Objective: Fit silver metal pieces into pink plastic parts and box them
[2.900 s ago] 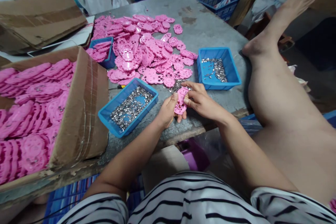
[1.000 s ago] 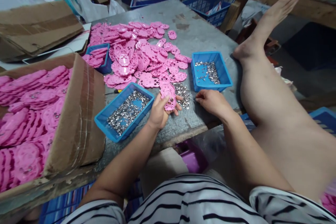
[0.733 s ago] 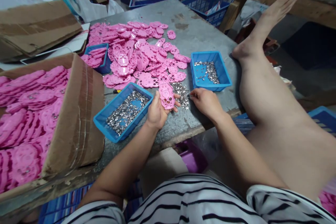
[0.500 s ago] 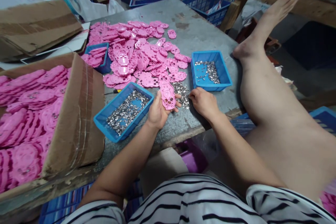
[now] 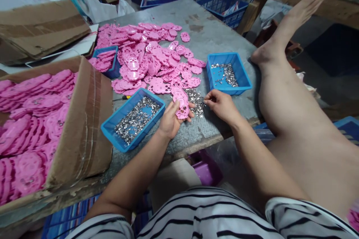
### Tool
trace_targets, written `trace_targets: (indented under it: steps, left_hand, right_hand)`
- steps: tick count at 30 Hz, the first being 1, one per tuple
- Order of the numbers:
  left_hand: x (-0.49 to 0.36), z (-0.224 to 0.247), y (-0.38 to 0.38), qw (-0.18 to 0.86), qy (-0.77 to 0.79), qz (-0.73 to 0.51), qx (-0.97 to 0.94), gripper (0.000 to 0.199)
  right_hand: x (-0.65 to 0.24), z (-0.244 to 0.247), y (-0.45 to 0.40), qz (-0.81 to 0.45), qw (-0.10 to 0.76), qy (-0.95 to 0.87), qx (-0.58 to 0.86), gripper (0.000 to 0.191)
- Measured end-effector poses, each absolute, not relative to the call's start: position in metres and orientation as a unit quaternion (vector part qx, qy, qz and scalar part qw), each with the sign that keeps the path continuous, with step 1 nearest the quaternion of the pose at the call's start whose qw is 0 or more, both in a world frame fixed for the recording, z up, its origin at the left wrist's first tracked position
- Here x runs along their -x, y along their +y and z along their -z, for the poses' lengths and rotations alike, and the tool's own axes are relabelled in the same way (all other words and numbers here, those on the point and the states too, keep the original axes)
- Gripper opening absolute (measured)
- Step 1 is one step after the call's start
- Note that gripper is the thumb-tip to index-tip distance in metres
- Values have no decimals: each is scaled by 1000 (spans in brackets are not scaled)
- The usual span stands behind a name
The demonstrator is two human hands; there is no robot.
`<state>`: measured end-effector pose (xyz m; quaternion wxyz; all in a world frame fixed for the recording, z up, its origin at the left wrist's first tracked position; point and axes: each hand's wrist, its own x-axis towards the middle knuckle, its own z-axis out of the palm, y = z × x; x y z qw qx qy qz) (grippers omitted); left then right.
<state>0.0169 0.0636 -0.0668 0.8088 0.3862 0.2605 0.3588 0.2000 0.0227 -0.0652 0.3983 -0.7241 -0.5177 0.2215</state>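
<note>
In my left hand point(image 5: 168, 120) lies a pink plastic panel point(image 5: 181, 104) with small holes, the thumb pressed on its face. My right hand point(image 5: 221, 105) is at the right side of a loose pile of small metal pieces point(image 5: 196, 101). Its thumb and index finger are pinched together; whatever is between them is too small to make out. Left of my left hand stands a blue tray point(image 5: 105, 129) with many small metal pieces in it. A second blue tray point(image 5: 242, 89), holding fewer pieces, is just beyond my right hand.
A large heap of pink panels point(image 5: 153, 58) covers the table's middle. At left, a cardboard box point(image 5: 94, 127) is filled with stacked pink panels. Behind it is a small blue bin point(image 5: 114, 68). A bare leg point(image 5: 276, 93) rests along the table's right edge.
My left thumb has moved onto the face of the pink panel, which has shifted slightly right. My right hand has lifted a little and its fingers have turned into a pinch.
</note>
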Motion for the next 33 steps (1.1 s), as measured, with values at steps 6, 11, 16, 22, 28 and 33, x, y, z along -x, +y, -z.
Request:
trace_targets:
  steps: [6,11,16,22,28,33]
  left_hand:
    - [-23,72,58,748,308,-390,-439,44]
    - [-26,75,57,722,328,-410,-451,41]
    - [-26,76,57,695,341,-428,-466,37]
    - [-26,77,58,655,366,-438,-496,34]
    - [-26,76,59,630,382,-468,-488,30]
    - [-26,75,58,644,381,-457,-480,34]
  right_hand:
    - [-175,57,18,-431,500,-475,582,21]
    - [-168,51,16,-435,488,-488,578,19]
    - [-165,56,16,-378,485,-494,615,14]
    - [-157,56,16,-364,483,-484,633,14]
    - [-153,51,15,-445,484,-435,615,29]
    - [-152,56,16,-404,486,-462,622,34]
